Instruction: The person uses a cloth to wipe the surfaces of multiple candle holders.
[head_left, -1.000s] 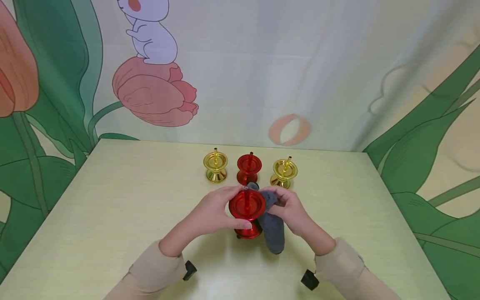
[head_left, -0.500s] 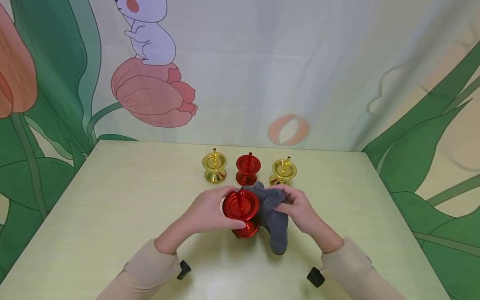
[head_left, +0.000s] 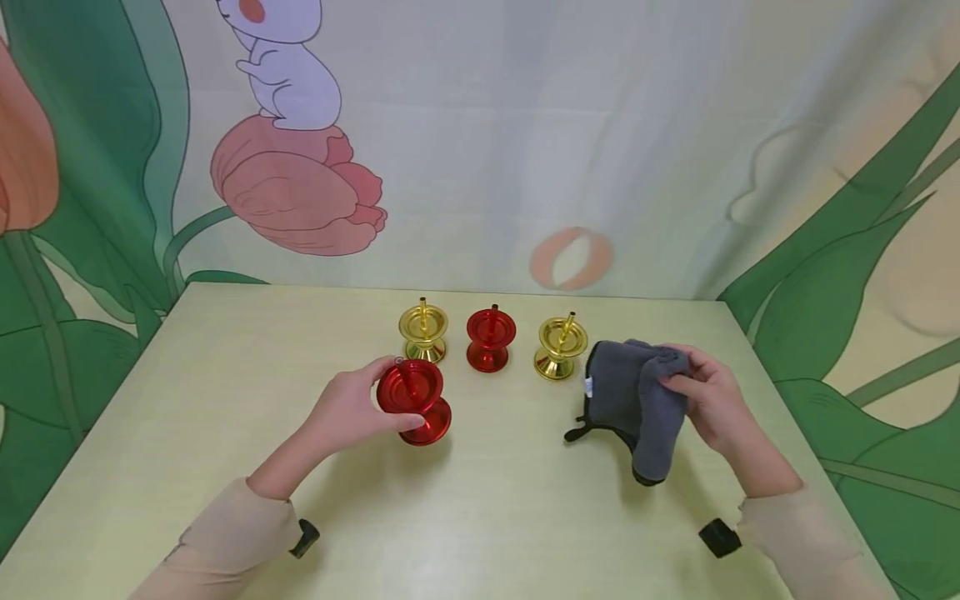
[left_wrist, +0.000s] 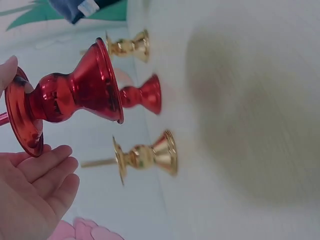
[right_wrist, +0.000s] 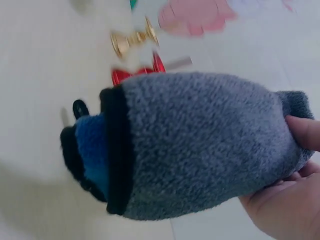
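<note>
My left hand (head_left: 347, 415) holds a shiny red candle holder (head_left: 424, 420) by its dish, thumb and fingers on the rim. In the left wrist view the red candle holder (left_wrist: 57, 97) hangs slightly tilted, its flared foot off the table. On the right, my right hand (head_left: 716, 404) pinches a bunched grey cloth (head_left: 618, 383) with black edging and a small white label. The cloth (right_wrist: 200, 145) droops in folds in the right wrist view, showing a blue inner side. A gap separates the cloth from the held candle holder.
Along the back stand a gold candle holder (head_left: 423, 325), another red candle holder (head_left: 491, 333) and a second gold candle holder (head_left: 561, 343). The pale table (head_left: 480, 517) meets a printed curtain (head_left: 465, 167) at its far edge.
My hands have moved apart. The left has carried the red candle holder leftward and slightly up; the right has drawn the cloth away to the right, where it hangs more spread out.
</note>
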